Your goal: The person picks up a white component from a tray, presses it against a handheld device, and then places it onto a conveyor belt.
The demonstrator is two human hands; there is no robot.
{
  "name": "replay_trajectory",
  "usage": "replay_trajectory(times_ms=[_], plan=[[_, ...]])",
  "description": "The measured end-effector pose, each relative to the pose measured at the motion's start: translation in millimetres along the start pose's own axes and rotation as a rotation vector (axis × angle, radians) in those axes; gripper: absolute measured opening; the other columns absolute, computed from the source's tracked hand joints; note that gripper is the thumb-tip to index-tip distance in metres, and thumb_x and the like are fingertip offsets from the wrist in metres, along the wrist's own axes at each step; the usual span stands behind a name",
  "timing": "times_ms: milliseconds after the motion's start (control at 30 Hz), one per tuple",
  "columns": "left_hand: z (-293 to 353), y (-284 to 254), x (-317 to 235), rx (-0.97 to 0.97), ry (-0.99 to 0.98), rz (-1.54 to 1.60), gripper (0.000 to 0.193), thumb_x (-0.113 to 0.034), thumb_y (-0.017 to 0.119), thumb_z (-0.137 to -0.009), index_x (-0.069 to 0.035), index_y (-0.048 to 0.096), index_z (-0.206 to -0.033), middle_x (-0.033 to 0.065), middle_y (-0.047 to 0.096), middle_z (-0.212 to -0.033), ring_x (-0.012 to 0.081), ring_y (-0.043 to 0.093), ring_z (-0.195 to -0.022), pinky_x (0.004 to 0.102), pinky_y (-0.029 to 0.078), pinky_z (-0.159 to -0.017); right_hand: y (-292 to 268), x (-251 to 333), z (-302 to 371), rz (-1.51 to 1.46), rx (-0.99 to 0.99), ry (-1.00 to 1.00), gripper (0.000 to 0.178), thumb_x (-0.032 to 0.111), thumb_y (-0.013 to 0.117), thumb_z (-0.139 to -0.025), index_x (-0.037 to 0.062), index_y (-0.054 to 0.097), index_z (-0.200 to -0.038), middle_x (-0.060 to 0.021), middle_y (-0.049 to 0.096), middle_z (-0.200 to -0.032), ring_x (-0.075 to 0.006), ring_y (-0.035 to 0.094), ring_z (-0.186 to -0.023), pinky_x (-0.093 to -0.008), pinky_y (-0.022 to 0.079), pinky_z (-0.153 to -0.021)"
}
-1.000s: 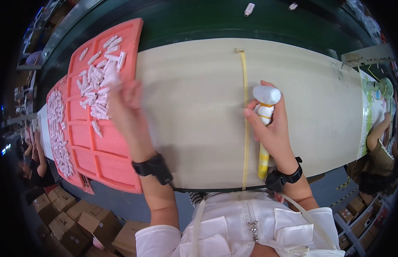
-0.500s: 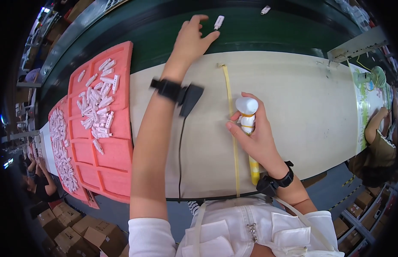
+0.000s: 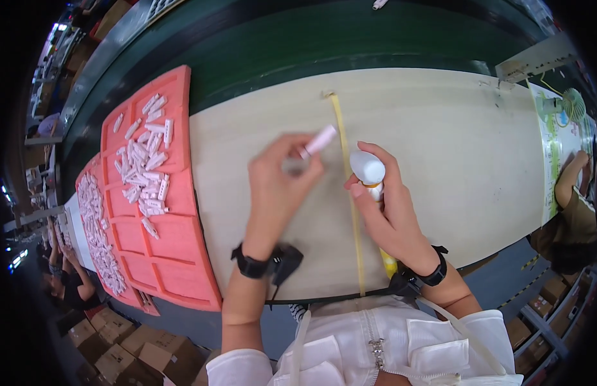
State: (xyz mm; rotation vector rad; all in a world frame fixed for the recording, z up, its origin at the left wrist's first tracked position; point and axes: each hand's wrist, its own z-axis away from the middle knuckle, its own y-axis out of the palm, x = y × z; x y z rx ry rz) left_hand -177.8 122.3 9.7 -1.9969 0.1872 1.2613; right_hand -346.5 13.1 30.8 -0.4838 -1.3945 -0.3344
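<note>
My left hand [image 3: 279, 180] is over the left middle of the table, thumb and fingers pinched on a small white oblong plastic piece [image 3: 319, 141], blurred by motion. To its right my right hand [image 3: 395, 212] is wrapped round a stick-like tool [image 3: 367, 168] with a rounded white head, an orange ring and a yellow handle. The head points up and away, while the handle [image 3: 388, 262] shows below my palm, near my wrist. Its middle is hidden by my fingers. The piece and the tool's head are apart.
Pink trays [image 3: 195, 248] on the left carry many loose white pieces [image 3: 144, 157]. A yellow strip [image 3: 356, 238] crosses the beige tabletop [image 3: 465, 161]. Beyond runs a green conveyor belt [image 3: 279, 48] with another white piece [image 3: 379, 4]. A small green fan [image 3: 573, 104] and a person's arm [image 3: 571, 177] are at right.
My left hand has come back from the conveyor toward me and now holds a white piece picked from it. The right hand keeps hold of the tool, its head tilted slightly differently.
</note>
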Motion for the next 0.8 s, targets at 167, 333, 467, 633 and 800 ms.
replay_trajectory(times_ms=[167,333,467,633,800], plan=[[41,8,3,-0.032,0.023,-0.03,0.028,-0.006,0.083,-0.075,-0.005,0.075,-0.101,0.0051,0.072,-0.089,0.0199,0.067,-0.085,0.0368,0.052,-0.081,11,6,2,-0.01,0.137,0.052,0.05,0.01,0.048,-0.105,0.0059,0.032,-0.152,-0.0077,0.064,-0.103,-0.014,0.06,-0.088,-0.0272,0.048,-0.078],[46,9,14,-0.063,0.142,-0.038,0.024,-0.005,0.085,-0.071,-0.006,0.077,-0.094,0.0022,0.069,-0.087,0.0223,0.063,-0.086,0.0371,0.046,-0.083,16,-6,0,0.141,0.125,0.022,0.048,0.009,0.045,-0.105,0.0051,0.033,-0.151,-0.0093,0.064,-0.104,-0.0154,0.062,-0.088,-0.027,0.048,-0.079],[47,12,16,-0.08,0.161,-0.011,0.019,-0.003,0.084,-0.071,-0.005,0.078,-0.089,0.0022,0.069,-0.087,0.0219,0.062,-0.082,0.0365,0.046,-0.078,17,10,1,0.156,0.107,0.067,0.047,0.008,0.044,-0.105,0.0038,0.033,-0.15,-0.0103,0.064,-0.104,-0.0162,0.062,-0.089,-0.0276,0.049,-0.08],[45,14,15,-0.079,0.173,0.032,0.019,-0.002,0.083,-0.07,-0.005,0.077,-0.088,0.0026,0.069,-0.086,0.0222,0.061,-0.08,0.0367,0.046,-0.077,27,10,1,0.24,0.057,0.02,0.046,0.01,0.044,-0.106,0.0032,0.033,-0.149,-0.0112,0.065,-0.105,-0.0171,0.063,-0.09,-0.029,0.049,-0.082],[47,13,19,-0.084,0.179,0.028,0.021,-0.003,0.084,-0.069,-0.005,0.077,-0.089,0.0034,0.069,-0.086,0.0224,0.062,-0.08,0.0376,0.047,-0.077,21,-4,-4,0.252,0.111,0.053,0.052,0.012,0.049,-0.106,0.0071,0.031,-0.154,-0.0145,0.066,-0.119,-0.0186,0.068,-0.095,-0.0277,0.053,-0.083]])
